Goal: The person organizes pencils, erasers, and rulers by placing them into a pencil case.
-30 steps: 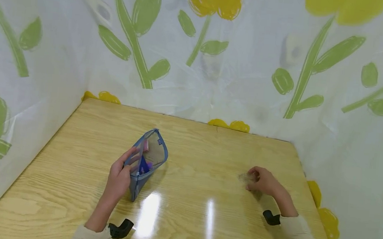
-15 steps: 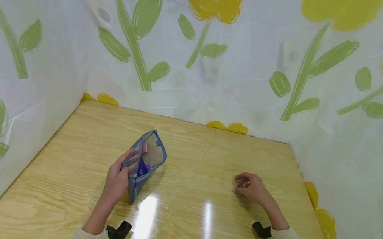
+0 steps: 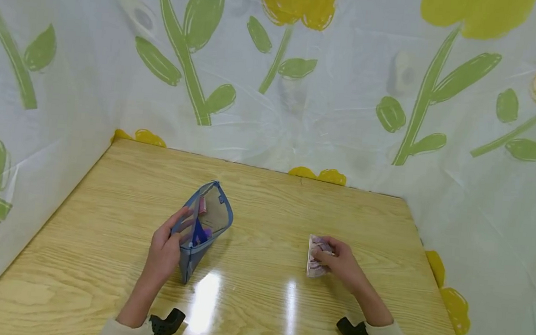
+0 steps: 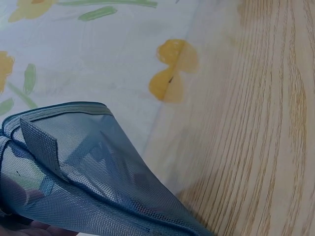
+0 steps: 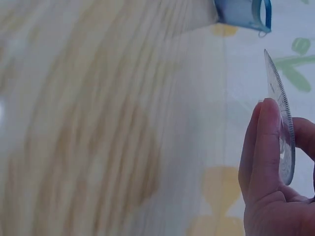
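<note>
A blue mesh zip pouch (image 3: 219,217) stands with its mouth spread wide, and my left hand (image 3: 165,246) grips its left side. Inside the pouch lie a dark blue triangular piece (image 3: 199,233), a pink item (image 3: 203,205) and something purple (image 3: 208,233). To the right, my right hand (image 3: 342,262) pinches a clear protractor (image 3: 313,267) between thumb and fingers, above the table. In the right wrist view the protractor (image 5: 287,142) appears nearly edge-on, its degree marks along the curved rim. The left wrist view shows the pouch's mesh side (image 4: 113,167); the left fingers are mostly hidden there.
The wooden table (image 3: 264,210) reaches back to a white flower-print curtain (image 3: 339,120), which also closes off the left and right sides. Black wrist mounts (image 3: 167,322) sit at both cuffs. Bright light reflections lie on the tabletop near the front.
My right hand has moved left with the protractor, which has turned so that more of its flat face shows. My left hand and the pouch have stayed nearly still.
</note>
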Demonstrator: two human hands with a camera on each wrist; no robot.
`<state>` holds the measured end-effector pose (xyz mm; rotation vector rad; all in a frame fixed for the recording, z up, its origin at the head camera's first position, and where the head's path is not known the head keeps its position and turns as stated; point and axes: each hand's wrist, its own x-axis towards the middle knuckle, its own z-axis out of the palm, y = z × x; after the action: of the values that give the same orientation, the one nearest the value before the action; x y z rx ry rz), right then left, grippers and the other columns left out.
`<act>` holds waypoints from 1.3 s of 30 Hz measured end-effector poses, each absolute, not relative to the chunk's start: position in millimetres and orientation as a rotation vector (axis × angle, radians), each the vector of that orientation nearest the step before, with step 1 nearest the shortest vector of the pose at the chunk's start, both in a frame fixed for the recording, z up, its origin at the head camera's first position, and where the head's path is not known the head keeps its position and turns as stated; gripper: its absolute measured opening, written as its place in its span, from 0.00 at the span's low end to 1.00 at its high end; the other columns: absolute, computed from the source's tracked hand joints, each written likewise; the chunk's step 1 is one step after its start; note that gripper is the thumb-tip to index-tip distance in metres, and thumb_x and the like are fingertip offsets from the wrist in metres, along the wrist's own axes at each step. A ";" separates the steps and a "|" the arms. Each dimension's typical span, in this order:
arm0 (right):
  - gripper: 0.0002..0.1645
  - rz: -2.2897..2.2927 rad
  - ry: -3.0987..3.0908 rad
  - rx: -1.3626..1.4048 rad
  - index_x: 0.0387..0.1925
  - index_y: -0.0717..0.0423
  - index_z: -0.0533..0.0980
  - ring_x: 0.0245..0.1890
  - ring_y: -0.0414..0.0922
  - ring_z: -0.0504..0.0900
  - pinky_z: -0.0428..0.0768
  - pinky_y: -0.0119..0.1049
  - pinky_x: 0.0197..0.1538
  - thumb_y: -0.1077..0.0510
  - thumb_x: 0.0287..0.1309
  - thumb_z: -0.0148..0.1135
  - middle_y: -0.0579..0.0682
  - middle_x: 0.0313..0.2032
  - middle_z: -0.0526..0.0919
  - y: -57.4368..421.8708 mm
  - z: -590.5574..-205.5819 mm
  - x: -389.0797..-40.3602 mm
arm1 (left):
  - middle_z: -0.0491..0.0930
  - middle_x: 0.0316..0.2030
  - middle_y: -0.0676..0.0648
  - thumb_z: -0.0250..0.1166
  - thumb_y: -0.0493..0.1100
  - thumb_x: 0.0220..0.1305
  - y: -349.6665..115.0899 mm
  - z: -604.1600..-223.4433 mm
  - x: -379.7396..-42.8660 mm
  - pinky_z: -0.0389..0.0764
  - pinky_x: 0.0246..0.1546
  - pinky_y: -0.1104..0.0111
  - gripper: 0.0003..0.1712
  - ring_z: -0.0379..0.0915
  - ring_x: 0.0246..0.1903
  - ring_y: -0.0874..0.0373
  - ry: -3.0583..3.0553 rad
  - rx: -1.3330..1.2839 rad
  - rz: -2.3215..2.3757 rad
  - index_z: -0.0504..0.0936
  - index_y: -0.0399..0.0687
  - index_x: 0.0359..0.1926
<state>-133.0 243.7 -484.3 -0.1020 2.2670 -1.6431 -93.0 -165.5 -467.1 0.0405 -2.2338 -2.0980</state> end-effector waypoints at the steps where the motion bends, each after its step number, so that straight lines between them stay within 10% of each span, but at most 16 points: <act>1: 0.33 -1.660 2.240 -0.096 0.67 0.72 0.66 0.38 0.43 0.87 0.89 0.37 0.39 0.57 0.69 0.62 0.59 0.46 0.80 240.8 -484.5 -132.2 | 0.62 0.73 0.34 0.32 0.26 0.70 -165.6 -467.4 -92.8 0.70 0.67 0.50 0.34 0.63 0.71 0.36 -2.234 0.043 -2.096 0.57 0.32 0.77; 13: 0.31 -1.758 2.137 -0.110 0.67 0.71 0.67 0.35 0.41 0.87 0.88 0.35 0.37 0.57 0.70 0.61 0.51 0.41 0.82 208.5 -488.4 -125.6 | 0.62 0.73 0.33 0.32 0.25 0.69 -165.5 -468.5 -92.5 0.75 0.55 0.84 0.35 0.62 0.71 0.36 -2.214 0.025 -2.122 0.56 0.31 0.76; 23: 0.30 -1.873 2.023 -0.087 0.66 0.70 0.68 0.34 0.39 0.86 0.88 0.33 0.37 0.58 0.70 0.61 0.46 0.37 0.82 180.4 -481.1 -134.8 | 0.62 0.73 0.34 0.32 0.26 0.70 -164.4 -467.5 -92.2 0.71 0.68 0.51 0.35 0.62 0.71 0.37 -2.246 0.056 -2.110 0.56 0.32 0.77; 39: 0.28 -2.063 1.978 -0.076 0.65 0.66 0.70 0.33 0.41 0.86 0.87 0.33 0.31 0.65 0.64 0.64 0.53 0.44 0.81 104.8 -464.1 -148.1 | 0.61 0.74 0.34 0.33 0.27 0.72 -161.4 -466.4 -90.2 0.69 0.68 0.44 0.33 0.61 0.72 0.36 -2.258 0.036 -2.103 0.57 0.33 0.77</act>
<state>-148.1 104.8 -464.1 -0.0760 1.9777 -2.0627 -90.2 -161.4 -466.4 0.0360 -2.2582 -2.1035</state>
